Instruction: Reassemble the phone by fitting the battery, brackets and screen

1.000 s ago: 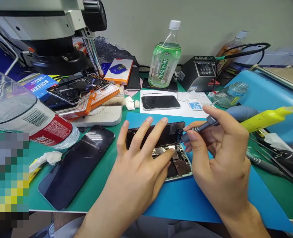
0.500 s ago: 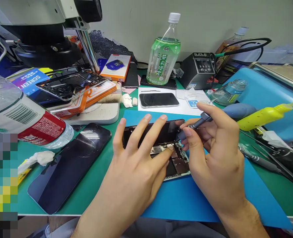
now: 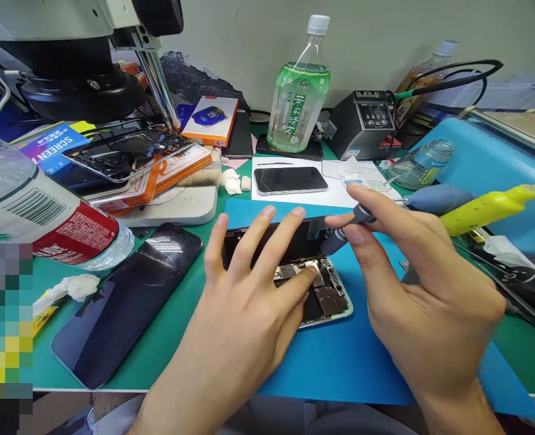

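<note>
An opened phone (image 3: 333,300) lies on the blue mat, its inner parts bare. The phone's dark screen (image 3: 289,238) stands raised along the far side. My left hand (image 3: 249,302) is spread over the phone, three fingers stretched up in front of the screen. Its index fingertip presses on the inner parts near the upper middle; the thumb is mostly hidden. In my right hand (image 3: 430,296) is a short grey screwdriver (image 3: 335,241), pinched by thumb and fingers with the index finger over its end. It slants down toward the phone's upper right corner; the tip is hard to see.
A dark phone (image 3: 131,302) and a large water bottle (image 3: 81,223) lie at left. Behind are another phone (image 3: 289,179), a green tea bottle (image 3: 300,103) and a black control box (image 3: 362,127). A yellow tube (image 3: 489,211) and tweezers (image 3: 516,290) are at right.
My right palm has swung out to the right, uncovering the phone's right edge, while its fingers have shifted slightly left on the screwdriver. My left hand stays in place.
</note>
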The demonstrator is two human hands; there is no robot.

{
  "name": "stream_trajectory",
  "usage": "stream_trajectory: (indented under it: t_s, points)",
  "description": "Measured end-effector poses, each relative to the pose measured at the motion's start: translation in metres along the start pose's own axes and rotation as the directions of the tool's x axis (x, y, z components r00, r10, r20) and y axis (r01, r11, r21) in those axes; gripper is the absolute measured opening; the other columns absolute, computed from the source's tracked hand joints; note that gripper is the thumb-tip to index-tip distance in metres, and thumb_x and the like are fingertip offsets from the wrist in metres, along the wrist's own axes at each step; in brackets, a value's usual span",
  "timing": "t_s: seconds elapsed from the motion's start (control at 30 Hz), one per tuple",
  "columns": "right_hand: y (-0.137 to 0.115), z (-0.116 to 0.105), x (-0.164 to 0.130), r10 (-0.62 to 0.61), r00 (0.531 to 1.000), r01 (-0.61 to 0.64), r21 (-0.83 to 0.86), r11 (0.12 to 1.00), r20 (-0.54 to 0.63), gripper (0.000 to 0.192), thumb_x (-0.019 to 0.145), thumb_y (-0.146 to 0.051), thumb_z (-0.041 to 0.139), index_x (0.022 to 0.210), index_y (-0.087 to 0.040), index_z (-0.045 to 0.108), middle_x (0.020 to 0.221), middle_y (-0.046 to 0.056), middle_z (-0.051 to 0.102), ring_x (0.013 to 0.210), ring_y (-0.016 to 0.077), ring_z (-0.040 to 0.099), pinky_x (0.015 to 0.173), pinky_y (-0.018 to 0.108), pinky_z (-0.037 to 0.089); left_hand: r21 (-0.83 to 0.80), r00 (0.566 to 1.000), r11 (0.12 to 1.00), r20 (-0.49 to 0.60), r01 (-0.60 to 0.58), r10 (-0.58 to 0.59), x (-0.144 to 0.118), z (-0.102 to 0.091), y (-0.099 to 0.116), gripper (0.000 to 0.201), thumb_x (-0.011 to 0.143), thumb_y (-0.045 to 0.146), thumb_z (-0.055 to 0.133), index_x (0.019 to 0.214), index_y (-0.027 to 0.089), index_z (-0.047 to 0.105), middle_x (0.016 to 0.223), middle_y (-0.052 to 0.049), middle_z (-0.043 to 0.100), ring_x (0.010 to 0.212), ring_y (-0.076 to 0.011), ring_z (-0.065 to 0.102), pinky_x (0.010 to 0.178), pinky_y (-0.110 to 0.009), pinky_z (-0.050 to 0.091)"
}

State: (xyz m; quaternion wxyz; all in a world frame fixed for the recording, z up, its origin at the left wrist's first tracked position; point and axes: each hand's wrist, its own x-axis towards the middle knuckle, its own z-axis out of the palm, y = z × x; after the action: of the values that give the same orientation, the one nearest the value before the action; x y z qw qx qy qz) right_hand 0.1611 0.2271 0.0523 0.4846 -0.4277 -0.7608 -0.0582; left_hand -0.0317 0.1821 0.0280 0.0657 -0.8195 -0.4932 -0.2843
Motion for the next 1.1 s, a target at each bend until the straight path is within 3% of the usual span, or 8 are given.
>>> stream_trajectory:
  t_s: [0.3,0.53,0.7,0.97,1.1]
  points:
    - [0.0023,-0.0004,0.0023,0.053,0.999,-0.053,0.041,0.998,0.006,0.042,0.104,-0.019,0.072,0.143,-0.034,0.074,0.121,0.003,0.079,0.112,0.0246,0.073,0.104,0.044,0.056,0.009,1.000,1.000,0.001,-0.001,0.001,-0.0002,-0.0002,0.0011,0.028,0.109,0.038,0.066,0.136,0.037,0.076,0.183,-0.005,0.035,0.172,-0.0315,0.025,0.140,-0.064,0.001]
    - [0.0009,0.0005,0.0021,0.033,0.999,-0.037,0.075,0.997,0.042,0.046,0.105,-0.017,0.069,0.146,-0.038,0.071,0.120,0.000,0.081,0.113,0.0249,0.072,0.105,0.046,0.056,0.007,1.000,1.000,0.006,-0.002,0.001,0.0008,-0.0007,0.0013,0.027,0.108,0.037,0.068,0.134,0.037,0.077,0.183,-0.005,0.034,0.172,-0.0320,0.026,0.140,-0.066,0.002]
    - [0.0015,0.0004,0.0039,0.037,0.999,-0.038,0.037,0.999,0.019,0.043,0.099,-0.020,0.079,0.138,-0.036,0.075,0.114,0.002,0.079,0.108,0.0260,0.072,0.102,0.046,0.057,0.008,1.000,1.000,0.016,0.002,-0.002,0.0007,-0.0012,0.0016,0.030,0.109,0.038,0.066,0.137,0.038,0.075,0.183,-0.005,0.033,0.172,-0.0319,0.024,0.141,-0.064,0.000]
    - [0.0012,-0.0021,0.0017,0.093,0.990,-0.109,0.156,0.982,0.107,0.046,0.106,-0.018,0.064,0.148,-0.035,0.067,0.128,0.001,0.079,0.120,0.0246,0.073,0.113,0.046,0.054,0.007,1.000,1.000,0.024,0.007,-0.007,0.0003,-0.0016,0.0015,0.028,0.110,0.038,0.065,0.136,0.039,0.076,0.184,-0.004,0.033,0.173,-0.0308,0.022,0.140,-0.064,-0.001]
    - [-0.0006,-0.0005,0.0029,0.093,0.994,-0.098,0.093,0.991,0.057,0.038,0.103,-0.021,0.072,0.139,-0.030,0.073,0.127,0.004,0.076,0.117,0.0254,0.072,0.109,0.045,0.057,0.012,1.000,1.000,0.027,0.006,-0.006,0.0005,-0.0022,0.0019,0.028,0.110,0.038,0.064,0.136,0.039,0.076,0.184,-0.004,0.033,0.173,-0.0305,0.022,0.140,-0.064,-0.001]
